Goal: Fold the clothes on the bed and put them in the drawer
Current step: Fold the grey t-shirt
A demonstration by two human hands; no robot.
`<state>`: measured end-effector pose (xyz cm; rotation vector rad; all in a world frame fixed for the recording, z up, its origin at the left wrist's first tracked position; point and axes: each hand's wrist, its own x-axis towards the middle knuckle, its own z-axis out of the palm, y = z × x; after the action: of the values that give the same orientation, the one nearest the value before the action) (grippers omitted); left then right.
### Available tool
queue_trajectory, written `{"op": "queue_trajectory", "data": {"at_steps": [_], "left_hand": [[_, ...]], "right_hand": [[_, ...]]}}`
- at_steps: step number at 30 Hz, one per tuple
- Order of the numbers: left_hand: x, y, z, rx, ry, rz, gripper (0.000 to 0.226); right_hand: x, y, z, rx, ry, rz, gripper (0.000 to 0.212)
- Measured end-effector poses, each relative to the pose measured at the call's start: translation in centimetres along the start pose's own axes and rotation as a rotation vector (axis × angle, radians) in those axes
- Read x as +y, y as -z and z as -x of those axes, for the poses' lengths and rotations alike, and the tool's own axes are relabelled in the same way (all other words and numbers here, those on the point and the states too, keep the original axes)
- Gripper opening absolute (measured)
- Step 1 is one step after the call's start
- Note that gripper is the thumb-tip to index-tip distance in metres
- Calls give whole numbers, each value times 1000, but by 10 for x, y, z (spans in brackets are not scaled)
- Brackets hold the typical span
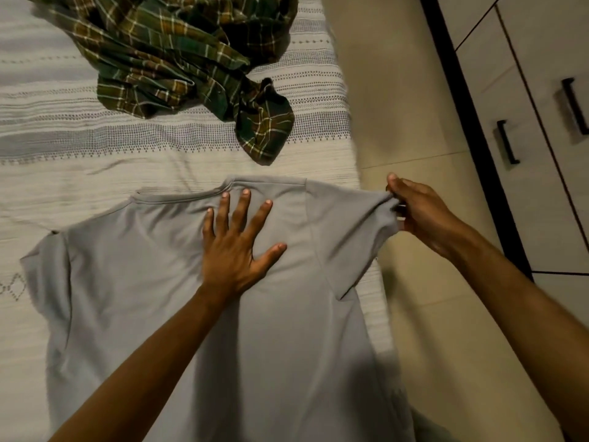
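Note:
A grey T-shirt (134,298) lies spread flat on the bed (63,148), collar pointing away from me. My left hand (237,247) presses flat on its upper chest with fingers straight and spread. My right hand (420,212) pinches the end of the shirt's right sleeve and holds it stretched out past the bed's edge, above the floor. A crumpled green plaid shirt (178,55) lies in a heap farther up the bed, one sleeve trailing toward the grey shirt's collar.
A beige tiled floor (401,100) runs between the bed and a light drawer unit (541,154) on the right. The drawers have black handles (508,141) and are closed. The striped bedspread shows bare to the left of the shirts.

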<state>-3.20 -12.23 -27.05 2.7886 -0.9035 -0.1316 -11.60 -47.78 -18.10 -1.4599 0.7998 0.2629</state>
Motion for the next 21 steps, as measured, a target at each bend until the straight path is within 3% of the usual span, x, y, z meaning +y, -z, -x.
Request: {"op": "queue_trajectory", "data": {"at_steps": [2,5,7,10,15,19,21], "left_hand": [[0,1,0,-1,1,2,85],[2,5,-1,-23,1,25,84],[2,7,0,-42,3,39,84],[3,11,-2,-75,11,39,86],[4,14,-2,-110,14,37,87],[2,14,-3,-136,11,47,87],[2,15,-3,-146,9,49,87]], "right_hand": [[0,-1,3,-138,-151,-108,44],[13,7,13,-273,-239,79,47],[25,11,20,-196,-181,195,45],[34,14,25,23,-57,3,36],[41,-5,36,147,16,29,37],[44,-16,42,328,-17,-50,43],[44,-13,44,334,-76,-73,50]]}}
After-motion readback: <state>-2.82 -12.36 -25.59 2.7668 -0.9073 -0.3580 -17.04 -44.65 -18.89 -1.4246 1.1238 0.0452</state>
